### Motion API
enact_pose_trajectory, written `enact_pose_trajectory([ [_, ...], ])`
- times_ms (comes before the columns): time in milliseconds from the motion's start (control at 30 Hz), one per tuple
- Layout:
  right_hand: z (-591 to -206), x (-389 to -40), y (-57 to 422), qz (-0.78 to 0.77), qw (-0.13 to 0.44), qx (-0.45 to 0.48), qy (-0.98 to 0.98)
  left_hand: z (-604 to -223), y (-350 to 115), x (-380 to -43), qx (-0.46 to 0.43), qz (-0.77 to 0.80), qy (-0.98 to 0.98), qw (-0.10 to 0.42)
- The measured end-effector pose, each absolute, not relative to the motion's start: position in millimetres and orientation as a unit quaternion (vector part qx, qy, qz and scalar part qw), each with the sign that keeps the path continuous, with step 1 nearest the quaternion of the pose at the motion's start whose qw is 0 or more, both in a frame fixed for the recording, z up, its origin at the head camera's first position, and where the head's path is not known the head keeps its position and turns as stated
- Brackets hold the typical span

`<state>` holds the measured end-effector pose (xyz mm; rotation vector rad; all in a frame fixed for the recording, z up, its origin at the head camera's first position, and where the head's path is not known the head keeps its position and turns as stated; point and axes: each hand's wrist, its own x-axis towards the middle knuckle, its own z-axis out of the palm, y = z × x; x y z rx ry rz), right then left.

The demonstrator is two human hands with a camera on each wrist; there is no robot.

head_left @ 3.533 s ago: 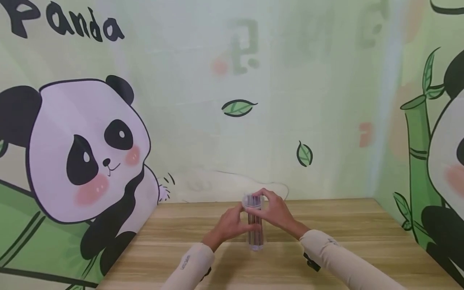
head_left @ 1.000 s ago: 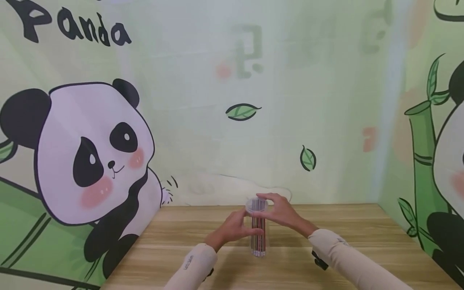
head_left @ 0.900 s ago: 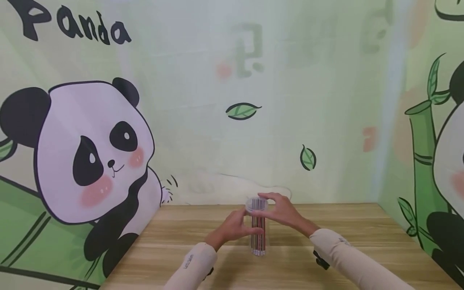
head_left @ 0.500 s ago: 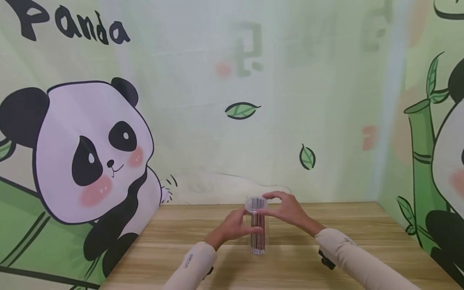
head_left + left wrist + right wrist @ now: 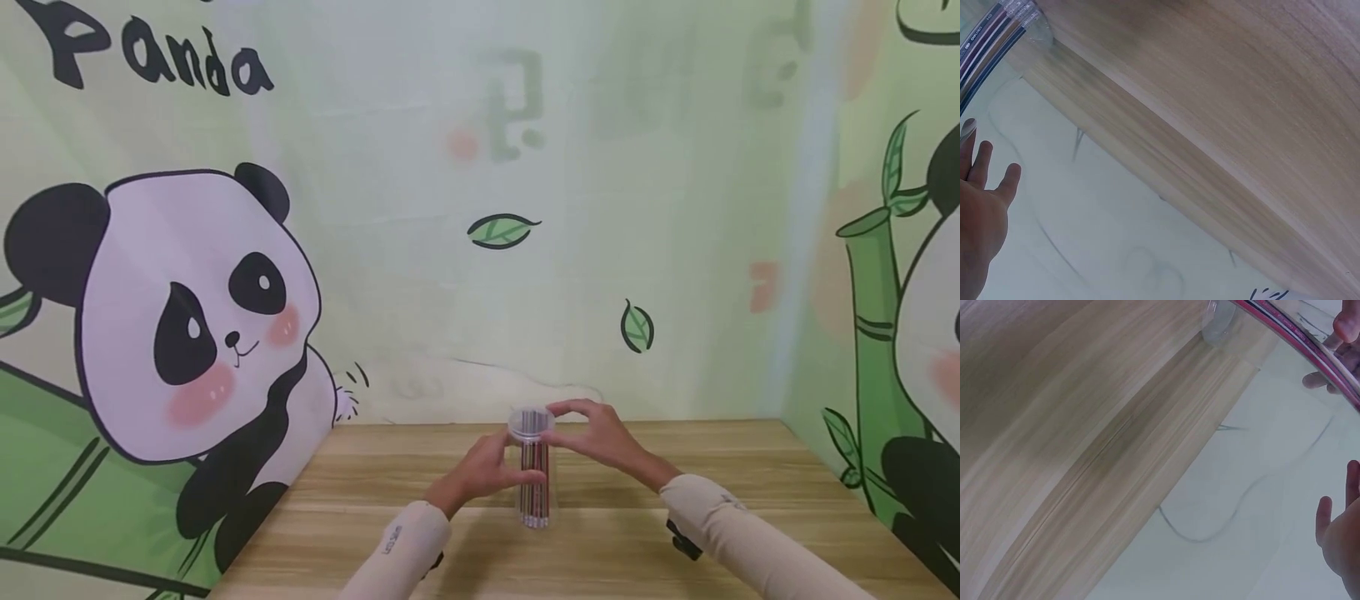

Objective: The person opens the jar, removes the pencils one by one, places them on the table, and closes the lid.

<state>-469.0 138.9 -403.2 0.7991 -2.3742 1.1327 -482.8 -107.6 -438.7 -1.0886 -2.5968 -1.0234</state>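
Transparent canister [image 5: 553, 498] (one), upright at lower centre of the head view; whether its base meets the wood cannot be told. Remaining parts follow in decreasing size. Pale green backdrop [image 5: 420, 292]: one, filling the upper frame. Wood-grained surface [image 5: 300, 533]: one, across the bottom. Printed pandas: two, one at left [image 5: 202, 325], one cut by the right edge [image 5: 930, 333]. Upright bamboo stalk [image 5: 870, 275]: one, at right. Word "Panda" [image 5: 191, 67]: one, upper left. Beige sleeves: two, entering from below, left [image 5: 393, 546] and right [image 5: 750, 529]. Hands: two. The left hand [image 5: 482, 468] grips the canister's body, thumb across the front; the right hand [image 5: 600, 432] pinches the rim of its round top [image 5: 528, 422] between thumb and finger. Pencils [image 5: 534, 492]: one bundle inside the canister, too closely packed to count; pale ends at the bottom. Loose leaves: two, one near centre [image 5: 499, 231], one to its lower right [image 5: 637, 326]. Black wrist pieces: two, one below each cuff.
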Motion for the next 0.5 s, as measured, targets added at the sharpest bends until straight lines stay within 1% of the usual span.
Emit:
enact_pose_trajectory([
  [200, -401, -467, 130, 0.410, 0.161, 0.284, -0.852, -439, -107, -483, -0.365, -0.340, -0.863, 0.074],
  [367, -400, -468, 122, 0.410, 0.151, 0.280, -0.855, -439, -108, -483, -0.368, -0.337, -0.863, 0.078],
  [500, -399, -468, 117, 0.404, 0.155, 0.276, -0.859, -439, -108, -483, -0.361, -0.338, -0.866, 0.074],
])
